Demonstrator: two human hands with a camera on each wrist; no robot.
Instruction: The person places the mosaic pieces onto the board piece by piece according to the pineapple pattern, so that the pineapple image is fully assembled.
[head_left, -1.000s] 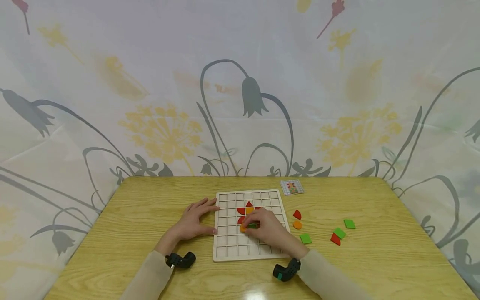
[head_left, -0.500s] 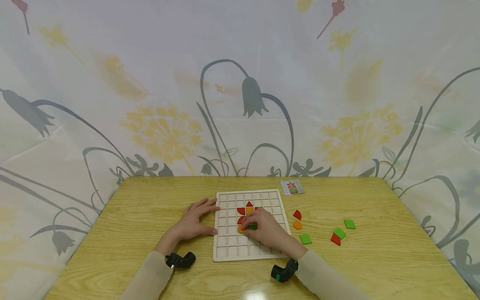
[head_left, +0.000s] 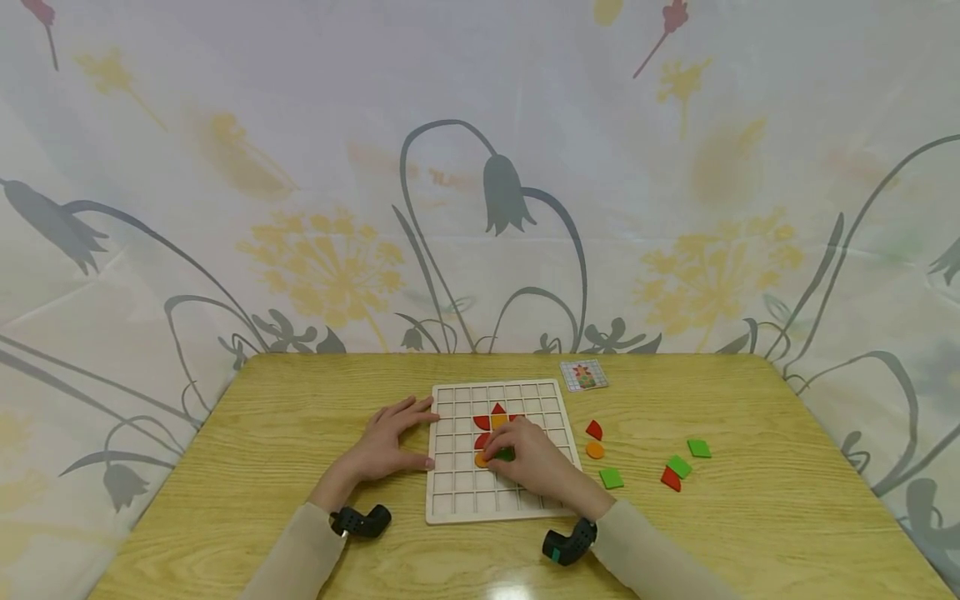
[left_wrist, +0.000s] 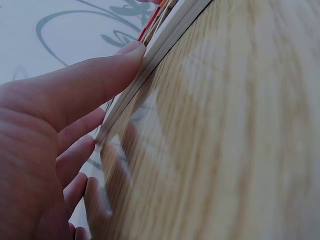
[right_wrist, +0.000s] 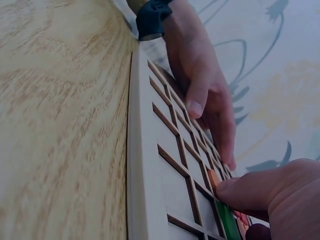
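A light wooden grid board (head_left: 455, 483) lies in front of me. My left hand (head_left: 386, 440) has its fingers spread along the board's left edge; in the left wrist view the thumb (left_wrist: 107, 75) touches the rim. My right hand (head_left: 528, 454) reaches over the middle of the board, pinching at a round orange piece (head_left: 480, 459) that sits in a cell. The right wrist view has the thumb (right_wrist: 245, 192) against this orange piece (right_wrist: 213, 179). Beside it is a green piece (head_left: 505, 454), partly covered by the hand. Red pieces (head_left: 482, 422) surround an orange square (head_left: 499, 422) farther up.
Right of the board lie a red quarter-circle (head_left: 594, 430), an orange disc (head_left: 595, 450) and a green square (head_left: 611, 477). Farther right are two green squares (head_left: 699, 448) and another red piece (head_left: 671, 478). A picture card (head_left: 584, 375) lies behind, near the patterned curtain (head_left: 480, 275).
The round orange piece has shifted slightly left and down into its cell, more of it showing beside my right fingertips. My left hand has stayed in place.
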